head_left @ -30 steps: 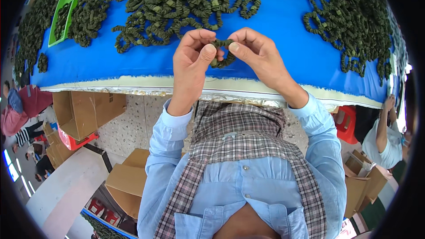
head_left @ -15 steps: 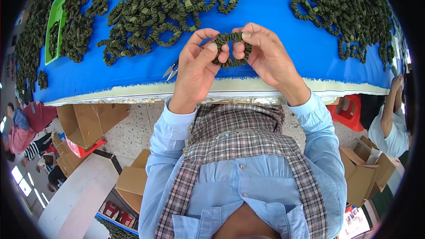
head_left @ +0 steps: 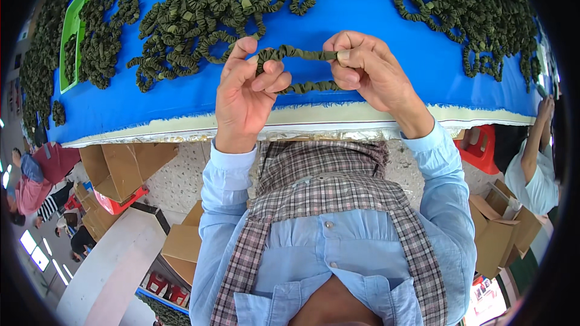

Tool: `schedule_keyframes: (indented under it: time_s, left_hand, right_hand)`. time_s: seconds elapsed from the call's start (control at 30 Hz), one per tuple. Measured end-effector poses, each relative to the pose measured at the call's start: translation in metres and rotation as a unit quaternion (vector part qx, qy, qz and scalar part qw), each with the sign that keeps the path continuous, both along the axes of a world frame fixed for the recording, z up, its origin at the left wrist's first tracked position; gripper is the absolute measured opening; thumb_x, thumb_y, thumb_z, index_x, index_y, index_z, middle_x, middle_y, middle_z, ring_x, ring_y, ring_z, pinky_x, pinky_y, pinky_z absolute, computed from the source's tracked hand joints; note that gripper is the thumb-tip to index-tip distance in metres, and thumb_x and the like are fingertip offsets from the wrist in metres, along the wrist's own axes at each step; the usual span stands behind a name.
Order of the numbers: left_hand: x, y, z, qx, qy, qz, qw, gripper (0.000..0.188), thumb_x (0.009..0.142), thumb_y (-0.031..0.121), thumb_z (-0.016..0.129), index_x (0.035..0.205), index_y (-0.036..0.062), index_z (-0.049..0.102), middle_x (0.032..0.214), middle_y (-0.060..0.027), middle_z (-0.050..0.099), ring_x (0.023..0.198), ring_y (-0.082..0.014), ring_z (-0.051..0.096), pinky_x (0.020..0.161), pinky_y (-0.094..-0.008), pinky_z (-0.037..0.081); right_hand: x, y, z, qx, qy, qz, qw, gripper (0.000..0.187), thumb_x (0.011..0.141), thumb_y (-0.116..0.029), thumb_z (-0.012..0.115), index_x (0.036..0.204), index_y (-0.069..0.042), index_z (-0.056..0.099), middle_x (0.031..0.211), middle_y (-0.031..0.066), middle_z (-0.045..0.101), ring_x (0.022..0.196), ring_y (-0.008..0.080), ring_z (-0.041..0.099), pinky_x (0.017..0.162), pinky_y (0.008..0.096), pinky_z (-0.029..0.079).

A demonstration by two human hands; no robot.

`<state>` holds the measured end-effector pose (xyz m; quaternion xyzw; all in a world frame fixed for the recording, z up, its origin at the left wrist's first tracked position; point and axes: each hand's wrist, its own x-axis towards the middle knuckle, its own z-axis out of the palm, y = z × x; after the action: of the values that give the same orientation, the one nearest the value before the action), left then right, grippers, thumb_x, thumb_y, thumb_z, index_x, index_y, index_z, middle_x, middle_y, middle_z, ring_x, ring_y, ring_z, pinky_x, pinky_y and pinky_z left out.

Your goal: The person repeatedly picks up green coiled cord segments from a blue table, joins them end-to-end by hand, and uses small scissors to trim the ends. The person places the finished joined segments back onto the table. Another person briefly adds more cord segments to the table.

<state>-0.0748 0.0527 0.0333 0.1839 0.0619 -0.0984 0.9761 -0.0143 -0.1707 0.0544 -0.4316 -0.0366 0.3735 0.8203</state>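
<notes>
A dark green scrunchie (head_left: pixel 305 54) is stretched sideways between my two hands above the table's near edge. My left hand (head_left: pixel 251 93) pinches its left end, with the fingers curled inside the loop. The right end is gripped between thumb and fingers by my right hand (head_left: pixel 371 72). The upper strand runs taut and nearly smooth near my right hand, while the lower strand stays gathered. Beyond my left hand lies a pile of matching scrunchies (head_left: pixel 187 21). A second heap of scrunchies (head_left: pixel 477 12) is spread at the far right.
A blue cloth (head_left: pixel 356 0) covers the table. At the left, a green tray (head_left: pixel 67 54) holds scrunchies. Cardboard boxes (head_left: pixel 124 169) and a red stool (head_left: pixel 481 148) stand below the table edge. A co-worker's arm (head_left: pixel 534 142) shows at the far right, and other people are at far left.
My hands have moved apart, mostly my left hand going left, and the scrunchie has gone from a small round loop to a long stretched one. The scissors are now hidden by my left hand.
</notes>
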Motion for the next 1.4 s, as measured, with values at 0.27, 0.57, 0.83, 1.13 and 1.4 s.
schedule_keyframes:
  time_s: [0.27, 0.57, 0.83, 1.13, 1.4]
  left_hand:
    - [0.005, -0.012, 0.017, 0.197, 0.008, -0.098, 0.975, 0.017, 0.090, 0.000, 0.046, 0.106, 0.0027, 0.048, 0.091, -0.0191, 0.063, 0.062, -0.0111, 0.048, 0.058, -0.0288, 0.042]
    - [0.011, -0.026, 0.022, 0.259, -0.030, -0.110, 0.959, 0.027, 0.087, -0.002, 0.048, 0.114, -0.0006, 0.044, 0.110, -0.0158, 0.055, 0.089, -0.0198, 0.062, 0.078, -0.0294, 0.050]
    - [0.015, -0.029, 0.010, 0.321, -0.071, -0.121, 0.937, 0.026, 0.092, 0.009, 0.058, 0.114, 0.0020, 0.045, 0.110, -0.0120, 0.056, 0.094, -0.0176, 0.060, 0.081, -0.0303, 0.048]
    - [0.024, -0.041, 0.007, 0.240, -0.008, -0.009, 0.971, 0.034, 0.092, 0.001, 0.055, 0.125, 0.0016, 0.047, 0.118, -0.0127, 0.055, 0.100, -0.0190, 0.061, 0.087, -0.0318, 0.052]
    - [0.024, -0.056, 0.013, 0.236, -0.035, 0.059, 0.969, 0.027, 0.093, -0.004, 0.051, 0.120, -0.0007, 0.055, 0.122, -0.0136, 0.057, 0.111, -0.0198, 0.059, 0.091, -0.0320, 0.052]
  right_hand:
    - [0.004, -0.003, -0.004, 0.006, 0.021, -0.017, 1.000, 0.009, 0.090, -0.007, 0.053, 0.093, 0.002, 0.054, 0.066, 0.0018, 0.046, 0.058, 0.0089, 0.042, 0.052, 0.0246, 0.033]
    - [0.009, -0.002, -0.008, 0.011, 0.010, -0.055, 0.998, 0.014, 0.091, -0.008, 0.053, 0.099, 0.003, 0.055, 0.074, 0.0048, 0.052, 0.064, 0.0114, 0.049, 0.056, 0.0248, 0.040]
    - [0.006, 0.006, 0.003, -0.150, -0.188, 0.041, 0.970, 0.022, 0.096, -0.015, 0.058, 0.110, 0.001, 0.057, 0.080, 0.0047, 0.064, 0.070, 0.0073, 0.058, 0.057, 0.0215, 0.044]
    - [0.007, 0.011, -0.008, -0.310, -0.478, -0.179, 0.802, 0.034, 0.080, -0.013, 0.074, 0.107, -0.002, 0.057, 0.099, 0.0098, 0.058, 0.088, 0.0205, 0.057, 0.076, 0.0305, 0.046]
    - [-0.004, 0.011, 0.004, -0.386, -0.675, -0.258, 0.573, 0.043, 0.062, -0.020, 0.084, 0.097, -0.008, 0.062, 0.103, 0.0068, 0.057, 0.098, 0.0261, 0.050, 0.083, 0.0388, 0.035]
